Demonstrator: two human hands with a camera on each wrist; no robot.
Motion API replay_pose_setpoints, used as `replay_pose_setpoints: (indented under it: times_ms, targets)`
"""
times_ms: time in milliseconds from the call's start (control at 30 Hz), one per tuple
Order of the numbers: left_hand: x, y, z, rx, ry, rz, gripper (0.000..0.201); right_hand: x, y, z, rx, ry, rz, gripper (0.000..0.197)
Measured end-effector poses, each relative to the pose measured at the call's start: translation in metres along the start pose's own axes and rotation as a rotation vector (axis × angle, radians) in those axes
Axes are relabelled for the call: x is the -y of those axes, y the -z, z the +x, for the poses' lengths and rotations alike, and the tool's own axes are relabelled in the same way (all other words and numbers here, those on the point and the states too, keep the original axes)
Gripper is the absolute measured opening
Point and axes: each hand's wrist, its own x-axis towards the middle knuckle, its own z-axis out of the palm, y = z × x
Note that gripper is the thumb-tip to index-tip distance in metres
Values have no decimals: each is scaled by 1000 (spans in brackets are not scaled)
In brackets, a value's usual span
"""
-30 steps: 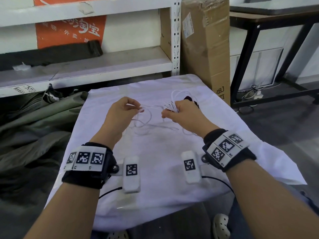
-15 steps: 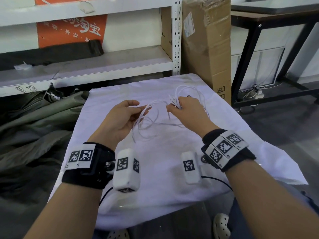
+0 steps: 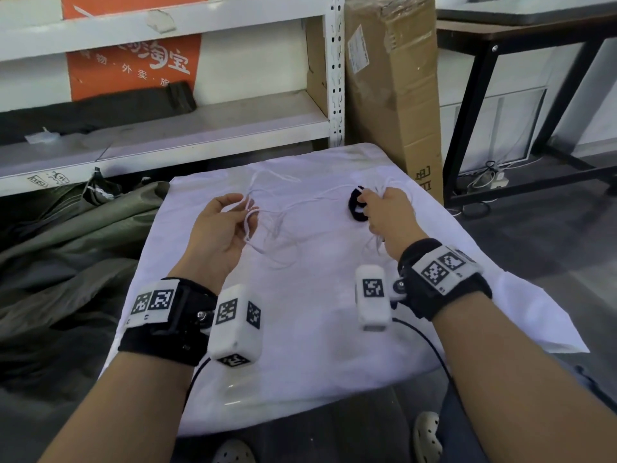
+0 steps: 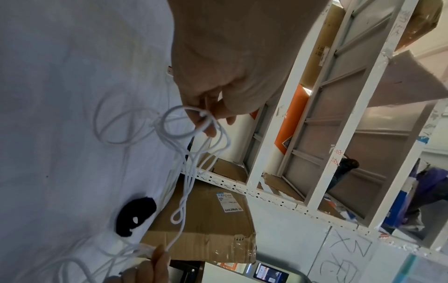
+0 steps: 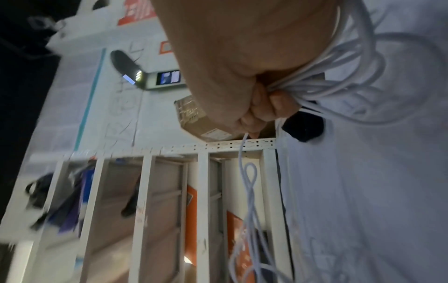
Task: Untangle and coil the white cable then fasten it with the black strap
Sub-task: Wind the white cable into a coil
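While both hands are raised over the cloth, this is how things lie:
White cable (image 3: 293, 208): strung between the two hands, slack loops lying on the white cloth (image 3: 300, 329) beneath.
Left hand (image 3: 218, 228): palm turned up, fingers loosely curled, fingertips pinching a small loop of the cable (image 4: 191, 124).
Right hand (image 3: 389, 217): closed into a fist round a bunch of cable strands (image 5: 322, 84), one strand running out toward the left hand.
Black strap (image 3: 356, 206): on the cloth just beside the right hand's knuckles, on its left side; whether it touches the fingers I cannot tell.
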Motion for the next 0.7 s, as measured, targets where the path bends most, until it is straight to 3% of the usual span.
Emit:
replay_pose_setpoints:
  times_ms: [167,233,367,433,567,633,700]
  targets:
    - [0,7,2,-18,-194,423,43,-5,9,10,-20,-127,382,25]
    - [0,12,3,40,-253,623,44,-5,12,13,-11,-161,459,27]
    - [-2,18,0,232,-231,1181,33,-4,12,10,14,-165,514,28]
    - [-2,18,-4,337,-198,1450,46,-3,11,5,30,-147,499,26]
    - [4,13,-10,500,-134,1563,72,1,10,-5,87,-99,471,23]
    - [9,11,-9,476,-220,1668,60,3,9,-10,116,-76,446,24]
    - [9,7,-8,311,-367,1880,36,4,8,-12,139,-54,409,24]
